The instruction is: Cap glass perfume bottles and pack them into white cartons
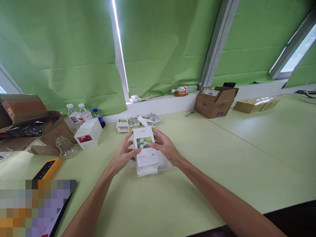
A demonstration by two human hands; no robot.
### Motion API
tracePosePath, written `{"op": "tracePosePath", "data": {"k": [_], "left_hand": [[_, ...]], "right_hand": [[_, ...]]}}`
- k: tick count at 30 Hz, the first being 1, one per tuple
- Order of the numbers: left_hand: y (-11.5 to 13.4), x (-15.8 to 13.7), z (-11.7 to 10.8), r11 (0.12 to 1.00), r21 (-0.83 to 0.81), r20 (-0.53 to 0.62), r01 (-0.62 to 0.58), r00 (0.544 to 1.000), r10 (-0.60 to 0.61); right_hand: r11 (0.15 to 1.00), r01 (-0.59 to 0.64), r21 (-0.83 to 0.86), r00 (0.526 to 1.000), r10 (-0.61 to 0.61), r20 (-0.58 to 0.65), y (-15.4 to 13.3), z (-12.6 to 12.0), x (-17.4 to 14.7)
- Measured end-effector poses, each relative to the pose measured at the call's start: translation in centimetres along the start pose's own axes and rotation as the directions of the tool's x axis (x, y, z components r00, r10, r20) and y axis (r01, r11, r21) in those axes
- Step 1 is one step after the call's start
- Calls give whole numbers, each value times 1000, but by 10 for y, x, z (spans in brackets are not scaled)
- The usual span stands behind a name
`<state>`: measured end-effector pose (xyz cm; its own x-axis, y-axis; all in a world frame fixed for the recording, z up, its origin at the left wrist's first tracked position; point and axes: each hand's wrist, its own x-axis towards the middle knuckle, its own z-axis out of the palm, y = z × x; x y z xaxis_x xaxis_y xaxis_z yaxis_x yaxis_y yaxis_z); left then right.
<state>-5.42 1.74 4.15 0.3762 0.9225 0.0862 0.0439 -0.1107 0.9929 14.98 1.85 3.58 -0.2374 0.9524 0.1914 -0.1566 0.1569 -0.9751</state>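
Note:
Between my two hands is a white cardboard box (145,157) with a photo of white flowers on its front and small print below. Its lower end shows pale flaps or lining. My left hand (123,152) grips the left edge, thumb on the front. From the other side my right hand (166,148) holds the right edge, thumb lying over the flower photo. Some white, translucent wrapping (165,162) lies on the table under and beside the box. Just beyond stand a small open white box (122,125) and a round glass bottle (132,121).
At left are a stack of white boxes (89,133), a clear plastic bottle (66,148), drink bottles (75,116), an open carton (46,131) and an orange power strip (48,168). Back right hold a brown carton (213,102) and a yellow tray (255,104).

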Motion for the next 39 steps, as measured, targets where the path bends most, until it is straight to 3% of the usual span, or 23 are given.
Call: {"op": "tracePosePath", "data": {"k": [9, 14, 23, 28, 39], "left_hand": [[5, -4, 1, 998, -58, 145, 0, 989, 9], [4, -4, 1, 999, -39, 179, 5, 984, 3], [2, 0, -2, 993, -75, -8, -86, 996, 86], [4, 1, -2, 990, -72, -75, -124, 990, 118], [0, 6, -7, 983, -70, -222, -172, 963, 152]], "right_hand": [[999, -15, -37, 987, 21, 162, -12, 4, -5], [998, -2, -69, 994, 9, 105, -7, 0, -4], [1000, 29, 2, 999, -28, -29, -2, -6, 5], [1000, 8, 0, 999, -8, -39, 1, -8, 7], [970, 72, -232, 986, -105, -133, 1, -11, 9]]}}
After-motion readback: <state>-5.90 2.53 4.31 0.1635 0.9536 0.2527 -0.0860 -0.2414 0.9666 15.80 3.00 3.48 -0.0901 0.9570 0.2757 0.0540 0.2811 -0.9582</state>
